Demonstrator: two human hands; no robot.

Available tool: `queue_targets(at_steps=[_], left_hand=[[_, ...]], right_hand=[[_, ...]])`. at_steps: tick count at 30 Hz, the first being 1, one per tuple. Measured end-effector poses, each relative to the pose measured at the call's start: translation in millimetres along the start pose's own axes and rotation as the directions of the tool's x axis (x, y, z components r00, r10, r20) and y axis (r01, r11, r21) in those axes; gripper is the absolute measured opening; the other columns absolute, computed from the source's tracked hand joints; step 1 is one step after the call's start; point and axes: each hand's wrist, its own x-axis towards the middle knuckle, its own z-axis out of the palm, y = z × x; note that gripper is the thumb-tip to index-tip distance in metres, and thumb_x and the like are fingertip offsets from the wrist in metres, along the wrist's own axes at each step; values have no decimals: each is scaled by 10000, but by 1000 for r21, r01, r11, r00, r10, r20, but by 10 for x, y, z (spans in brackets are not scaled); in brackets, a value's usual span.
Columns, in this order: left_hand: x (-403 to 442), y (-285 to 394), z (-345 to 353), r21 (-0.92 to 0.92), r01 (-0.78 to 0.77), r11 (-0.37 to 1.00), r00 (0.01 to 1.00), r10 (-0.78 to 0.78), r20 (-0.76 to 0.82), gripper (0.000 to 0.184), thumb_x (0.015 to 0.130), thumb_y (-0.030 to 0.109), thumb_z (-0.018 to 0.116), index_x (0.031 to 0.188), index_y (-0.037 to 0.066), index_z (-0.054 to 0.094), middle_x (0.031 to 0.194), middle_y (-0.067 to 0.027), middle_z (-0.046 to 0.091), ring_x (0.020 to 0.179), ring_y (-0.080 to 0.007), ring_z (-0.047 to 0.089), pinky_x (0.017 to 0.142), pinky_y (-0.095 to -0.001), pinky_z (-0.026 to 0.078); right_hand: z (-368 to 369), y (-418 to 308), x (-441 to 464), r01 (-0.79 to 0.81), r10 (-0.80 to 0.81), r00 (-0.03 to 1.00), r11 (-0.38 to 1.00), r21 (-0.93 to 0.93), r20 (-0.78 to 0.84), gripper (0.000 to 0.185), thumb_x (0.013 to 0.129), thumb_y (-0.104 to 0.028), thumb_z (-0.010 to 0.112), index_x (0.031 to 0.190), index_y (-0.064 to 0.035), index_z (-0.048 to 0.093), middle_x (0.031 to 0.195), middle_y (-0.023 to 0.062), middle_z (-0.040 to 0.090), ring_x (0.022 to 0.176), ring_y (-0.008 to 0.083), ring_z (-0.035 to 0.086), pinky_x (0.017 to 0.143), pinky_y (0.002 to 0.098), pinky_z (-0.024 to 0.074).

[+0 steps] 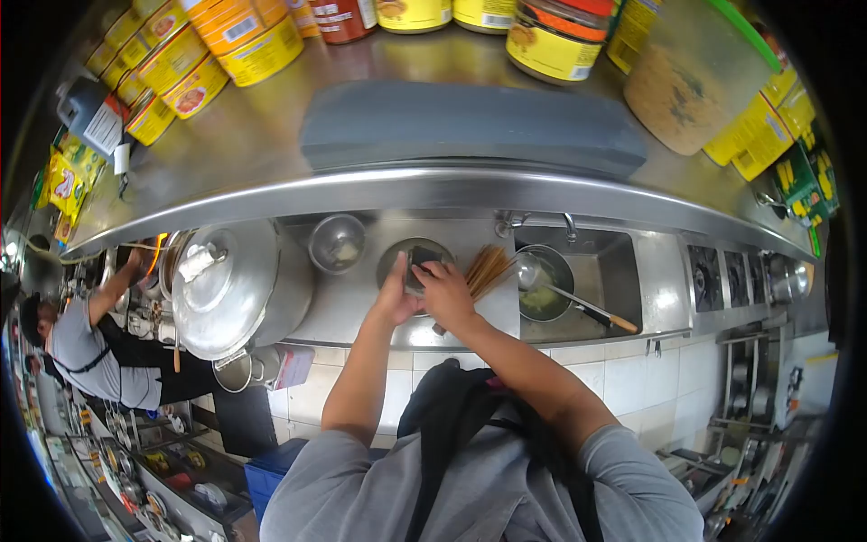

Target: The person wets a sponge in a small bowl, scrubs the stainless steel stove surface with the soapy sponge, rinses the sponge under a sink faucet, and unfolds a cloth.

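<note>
L hand (pixel 395 294) + R hand (pixel 445 289) close tog. at small dark blocky item (pixel 421 255); can't tell if either's clamped on it. Item's over round grey metal bowl (pixel 388 269), stainless-steel tabletop (pixel 343 312). Brown thin-stick bundle (pixel 490 269) just beside R hand.

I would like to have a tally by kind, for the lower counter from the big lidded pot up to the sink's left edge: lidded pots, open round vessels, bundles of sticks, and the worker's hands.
Lidded pot: 1
Open round vessels: 2 (pot-side vessel, sink-side vessel)
Bundle of sticks: 1
Hands: 2 (left hand, right hand)
Total: 6
</note>
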Motion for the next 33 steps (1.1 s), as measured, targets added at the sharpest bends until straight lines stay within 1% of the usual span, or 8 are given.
queue_targets(at_steps=[7, 9, 11, 15, 22, 25, 28, 33], left_hand=[[108, 51, 27, 549, 8, 836, 988, 78, -134, 455, 904, 205, 624, 1276, -41, 532, 1142, -148, 627, 1050, -260, 624, 770, -340, 582], [668, -30, -540, 807, 192, -559, 887, 450, 101, 703, 864, 324, 658, 1384, -69, 392, 1311, -261, 532, 1108, -371, 604, 873, -428, 539], [189, -9, 500, 754, 283, -592, 931, 357, -69, 749, 869, 441, 615, 1382, -54, 383, 1316, -253, 517, 1179, -383, 545, 959, -460, 475], [1358, -502, -1201, 462, -138, -876, 918, 63, 392, 611, 899, 379, 557, 1338, -29, 434, 1245, -249, 567, 1085, -415, 598, 882, -479, 507], [989, -92, -158, 662, -267, -700, 953, -295, 72, 616, 853, 344, 614, 1268, -91, 482, 1233, -292, 582, 1147, -405, 585, 941, -470, 477], [159, 70, 434, 1000, 17, -15, 950, 313, -11, 511, 763, 197, 719, 1186, -31, 545, 1078, -270, 630, 968, -393, 641, 790, -450, 512], [190, 43, -2, 871, -224, -438, 701, 549, 456, 552, 805, 258, 714, 1236, -26, 518, 1125, -276, 630, 991, -415, 649, 840, -451, 510], [-225, -209, 411, 886, -331, -324, 700, 546, 461, 472, 770, 164, 781, 1151, -32, 582, 976, -247, 659, 920, -385, 667, 779, -448, 507]], right_hand=[[-233, 134, -111, -273, 130, 917, 894, 355, 377, 552, 834, -254, 670, 1324, -65, 502, 1301, 211, 547, 1225, 378, 512, 1014, 462, 419], [-144, 221, -344, -264, 218, 960, 916, 302, 178, 643, 731, -24, 566, 1366, 4, 471, 1276, 254, 545, 1221, 412, 501, 1026, 461, 412], [-1, 353, -430, -368, 308, 928, 838, 403, 208, 622, 731, -33, 569, 1350, -16, 507, 1267, 249, 549, 1212, 409, 505, 1030, 459, 408], [-390, 364, -527, -424, 382, 905, 806, 413, 186, 553, 732, -41, 561, 1284, -31, 572, 1231, 238, 574, 1173, 400, 531, 1009, 453, 425], [-180, 565, -300, -545, 372, 824, 728, 417, 426, 344, 792, -165, 532, 1042, 18, 683, 1001, 256, 671, 988, 403, 629, 871, 474, 477], [95, 532, -136, -588, 489, 808, 646, 487, 328, 337, 775, -189, 530, 949, 53, 687, 949, 258, 676, 922, 371, 655, 749, 460, 510], [-150, 211, -7, -715, 637, 651, 332, 616, 413, 469, 902, -370, 531, 1024, 61, 671, 1007, 250, 669, 959, 368, 637, 844, 457, 471], [-208, 43, 192, -669, 686, 460, -149, 728, 563, 557, 954, -447, 501, 1116, 69, 635, 1175, 225, 622, 1081, 338, 590, 901, 444, 452]])
